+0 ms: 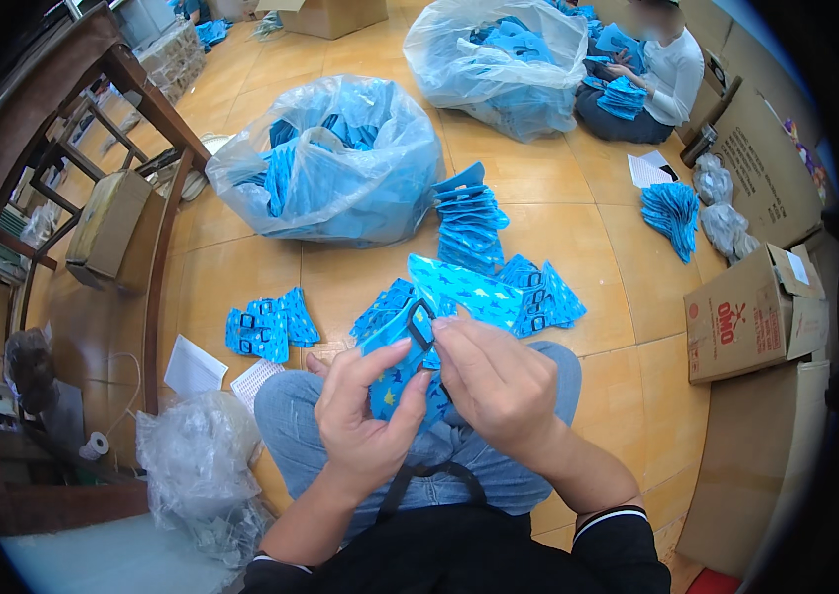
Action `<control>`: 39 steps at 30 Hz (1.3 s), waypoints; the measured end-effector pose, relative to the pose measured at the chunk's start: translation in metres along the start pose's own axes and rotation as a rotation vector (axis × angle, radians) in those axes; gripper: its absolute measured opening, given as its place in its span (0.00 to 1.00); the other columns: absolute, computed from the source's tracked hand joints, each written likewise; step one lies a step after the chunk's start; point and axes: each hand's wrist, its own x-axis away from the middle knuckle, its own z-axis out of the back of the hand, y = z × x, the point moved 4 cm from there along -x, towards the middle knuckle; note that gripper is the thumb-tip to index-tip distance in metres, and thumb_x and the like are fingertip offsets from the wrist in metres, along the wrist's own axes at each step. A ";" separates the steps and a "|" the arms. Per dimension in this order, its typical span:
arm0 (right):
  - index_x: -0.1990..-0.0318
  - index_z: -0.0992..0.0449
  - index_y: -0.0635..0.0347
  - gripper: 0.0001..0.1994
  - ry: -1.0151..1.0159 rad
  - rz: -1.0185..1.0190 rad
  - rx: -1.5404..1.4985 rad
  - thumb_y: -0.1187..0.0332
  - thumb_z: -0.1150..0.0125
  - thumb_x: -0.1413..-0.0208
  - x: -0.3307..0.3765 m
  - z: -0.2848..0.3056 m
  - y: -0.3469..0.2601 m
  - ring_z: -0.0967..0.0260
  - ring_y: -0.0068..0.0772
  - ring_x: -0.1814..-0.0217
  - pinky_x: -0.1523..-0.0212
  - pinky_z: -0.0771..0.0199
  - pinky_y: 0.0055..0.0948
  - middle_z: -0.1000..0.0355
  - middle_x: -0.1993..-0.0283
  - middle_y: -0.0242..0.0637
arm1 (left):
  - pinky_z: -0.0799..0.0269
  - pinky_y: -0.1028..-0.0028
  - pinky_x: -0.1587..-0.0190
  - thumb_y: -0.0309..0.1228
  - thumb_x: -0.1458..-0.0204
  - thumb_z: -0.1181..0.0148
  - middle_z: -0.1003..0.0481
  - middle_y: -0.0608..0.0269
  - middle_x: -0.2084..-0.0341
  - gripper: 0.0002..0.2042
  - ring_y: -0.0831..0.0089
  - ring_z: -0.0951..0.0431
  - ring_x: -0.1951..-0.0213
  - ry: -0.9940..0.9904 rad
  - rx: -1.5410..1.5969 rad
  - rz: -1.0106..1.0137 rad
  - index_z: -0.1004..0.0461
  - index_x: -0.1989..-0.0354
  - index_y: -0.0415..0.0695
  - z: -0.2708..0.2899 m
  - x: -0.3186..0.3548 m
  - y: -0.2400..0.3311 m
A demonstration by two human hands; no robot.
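The person sits on the wooden floor (558, 198) with knees up, and both hands meet over the lap so the work stays close under the eyes. The left hand (365, 416) is closed around a blue patterned pouch (395, 371), cradling it from below with the thumb pressed across its front, which keeps the thin piece flat and steady. The right hand (499, 381) comes in from the other side, its fingertips pinched at the pouch's top edge just beside a black buckle (420, 325) that stands up from that edge; the grip there looks fine and precise, fit for handling a small part rather than carrying weight. Just beyond the knees lies a loose heap of blue pouches (499, 292), within easy reach, and a smaller stack of pouches (266, 327) sits apart to the left, as if kept separate from the heap. Farther off stands a large clear bag (340, 163) stuffed with the same blue pieces, its mouth open toward the sitter. A second clear bag (499, 64) lies near another person (652, 79) seated by the wall. Cardboard boxes (751, 312) line the right side.
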 end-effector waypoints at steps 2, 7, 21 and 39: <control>0.62 0.24 0.67 0.12 -0.041 0.012 0.040 0.80 0.35 0.57 -0.002 -0.001 0.000 0.22 0.41 0.64 0.67 0.21 0.30 0.23 0.66 0.43 | 0.32 0.77 0.65 0.18 0.58 0.33 0.27 0.59 0.68 0.17 0.73 0.26 0.67 -0.024 -0.063 -0.032 0.25 0.56 0.38 0.000 -0.002 0.003; 0.63 0.25 0.67 0.12 -0.066 0.046 0.056 0.80 0.36 0.59 -0.006 0.001 -0.001 0.23 0.39 0.67 0.70 0.22 0.30 0.24 0.68 0.42 | 0.34 0.78 0.66 0.17 0.57 0.35 0.29 0.62 0.70 0.17 0.76 0.29 0.68 -0.058 -0.119 -0.071 0.26 0.56 0.37 -0.001 -0.004 0.006; 0.65 0.23 0.61 0.11 0.047 -0.049 -0.009 0.75 0.34 0.60 -0.006 0.006 0.001 0.24 0.34 0.68 0.71 0.24 0.28 0.23 0.67 0.36 | 0.31 0.77 0.60 0.20 0.56 0.33 0.26 0.59 0.65 0.18 0.74 0.25 0.64 0.021 0.093 0.090 0.27 0.54 0.37 0.005 -0.002 -0.003; 0.66 0.24 0.64 0.10 0.030 0.010 0.009 0.80 0.35 0.58 -0.010 0.009 -0.005 0.25 0.37 0.70 0.73 0.25 0.29 0.24 0.69 0.39 | 0.31 0.79 0.64 0.18 0.60 0.32 0.26 0.59 0.70 0.17 0.73 0.25 0.69 0.085 0.055 0.038 0.24 0.58 0.39 0.005 0.001 0.004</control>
